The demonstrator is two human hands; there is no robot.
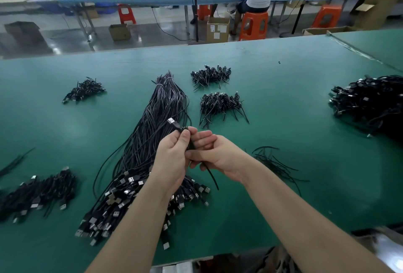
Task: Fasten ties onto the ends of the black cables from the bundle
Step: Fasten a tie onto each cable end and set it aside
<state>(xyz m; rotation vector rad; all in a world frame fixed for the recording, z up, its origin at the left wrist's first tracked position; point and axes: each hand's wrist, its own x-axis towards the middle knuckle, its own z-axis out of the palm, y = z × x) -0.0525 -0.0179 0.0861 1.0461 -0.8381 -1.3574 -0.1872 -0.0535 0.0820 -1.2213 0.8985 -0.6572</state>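
The wide green-matted counter (pixel 283 102) carried everything in front of you. Across its middle lay the long bundle of loose black cables (pixel 152 124), its axis running away from you, silver USB plugs fanned out at the near end under your wrists. Smaller heaps of finished, coiled black cables (pixel 220 103) sat beyond and to the right, and a scatter of thin black ties (pixel 272 163) lay just right of your right forearm.

Your left hand (pixel 172 159) had its fingers curled round a folded black cable (pixel 185 130), its plug pointing up and away to the left. Your right hand (pixel 218 155) pinched a tie at that coil, its tail hanging toward you. Both hands met at the coil, so I'd judge the cinch fell to your right.
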